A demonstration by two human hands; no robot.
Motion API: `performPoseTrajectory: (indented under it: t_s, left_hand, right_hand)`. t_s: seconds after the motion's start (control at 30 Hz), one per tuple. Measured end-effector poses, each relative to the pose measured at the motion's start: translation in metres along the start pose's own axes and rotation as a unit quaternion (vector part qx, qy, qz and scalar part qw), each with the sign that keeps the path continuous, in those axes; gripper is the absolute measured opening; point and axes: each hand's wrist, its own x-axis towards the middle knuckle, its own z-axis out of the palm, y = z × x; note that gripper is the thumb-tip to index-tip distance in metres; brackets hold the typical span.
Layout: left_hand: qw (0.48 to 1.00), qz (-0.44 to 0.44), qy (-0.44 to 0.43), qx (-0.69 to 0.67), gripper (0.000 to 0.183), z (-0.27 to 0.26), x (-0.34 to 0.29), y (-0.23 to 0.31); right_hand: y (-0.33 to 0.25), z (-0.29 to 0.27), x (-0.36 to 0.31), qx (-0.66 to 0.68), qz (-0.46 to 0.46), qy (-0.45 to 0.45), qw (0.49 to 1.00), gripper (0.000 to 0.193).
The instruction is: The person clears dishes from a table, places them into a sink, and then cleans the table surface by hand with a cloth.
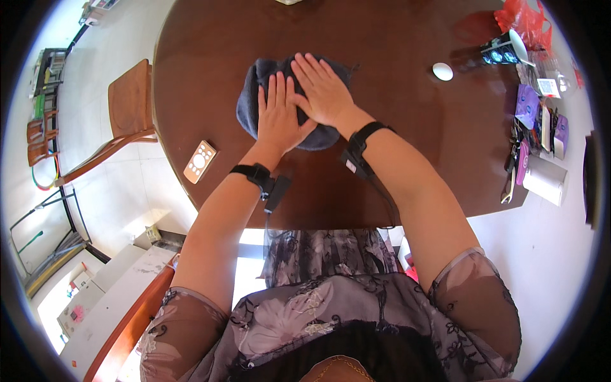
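Observation:
A dark blue-grey piece of folded cloth (249, 106) lies in a rounded bundle on the brown table. My left hand (280, 120) rests flat on its middle, fingers stretched out and pointing away from me. Just right of it and a little farther, my right hand (326, 93) is also laid flat on the cloth, with fingers slightly spread. The thumbs meet or overlap between the two hands. Neither hand grips the cloth. Most of its top is hidden under my palms, so I cannot tell what kind of cloth item it is.
A white remote control (200, 162) lies near the table's left edge. Toward the right are a white egg-shaped object (442, 71), a tilted dark cup (503, 48), a red plastic bag (526, 24) and a purple pack (527, 106). A wooden chair (130, 99) stands at the left.

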Motion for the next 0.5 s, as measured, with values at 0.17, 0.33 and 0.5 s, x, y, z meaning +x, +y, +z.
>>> performPoseTrajectory:
  t_s: [0.17, 0.33, 0.5]
  left_hand:
    - [0.999, -0.019, -0.046, -0.009, 0.097, -0.016, -0.052, 0.009]
    - [0.993, -0.040, -0.114, -0.008, 0.098, -0.031, -0.100, 0.021]
    - [0.985, -0.002, -0.166, -0.046, 0.100, -0.038, -0.122, 0.021]
  right_hand:
    - [-0.044, -0.010, -0.028, 0.047, -0.011, -0.063, 0.997, 0.069]
    - [-0.079, -0.020, -0.056, 0.083, -0.032, -0.091, 0.992, 0.070]
    - [-0.090, -0.018, -0.082, 0.106, -0.026, -0.108, 0.988, 0.073]
